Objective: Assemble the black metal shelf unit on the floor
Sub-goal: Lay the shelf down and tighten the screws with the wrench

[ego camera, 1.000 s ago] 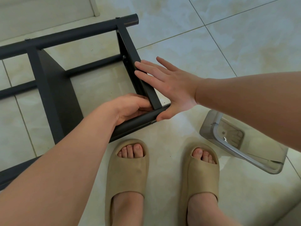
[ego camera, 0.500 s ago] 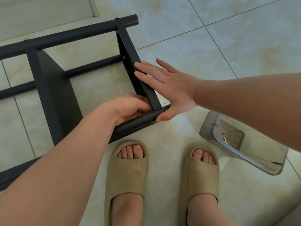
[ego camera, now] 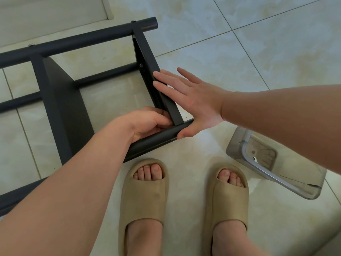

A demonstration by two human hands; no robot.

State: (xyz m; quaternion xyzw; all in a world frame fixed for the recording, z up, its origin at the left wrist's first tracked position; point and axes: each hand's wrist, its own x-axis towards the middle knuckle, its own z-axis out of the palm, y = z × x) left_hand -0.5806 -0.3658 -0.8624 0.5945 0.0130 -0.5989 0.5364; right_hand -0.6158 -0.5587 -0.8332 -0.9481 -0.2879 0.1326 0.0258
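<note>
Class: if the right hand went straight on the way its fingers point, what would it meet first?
Probably the shelf's flat black end bar: the right hand lies flat against it, fingers across its edge, though depth is hard to judge.

- Upper right of frame: bare floor tiles (ego camera: 267, 48), passage open.
- Left and centre: black shelf frame (ego camera: 64, 111) obstructs low passage.
- Lower right: clear container (ego camera: 287, 174) near right slipper (ego camera: 228, 196) narrows the gap.

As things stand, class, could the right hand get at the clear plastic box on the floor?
Probably yes. The right hand lies flat against the shelf frame, gripping nothing, and the clear plastic box sits beside the right foot, with nothing in between.
</note>
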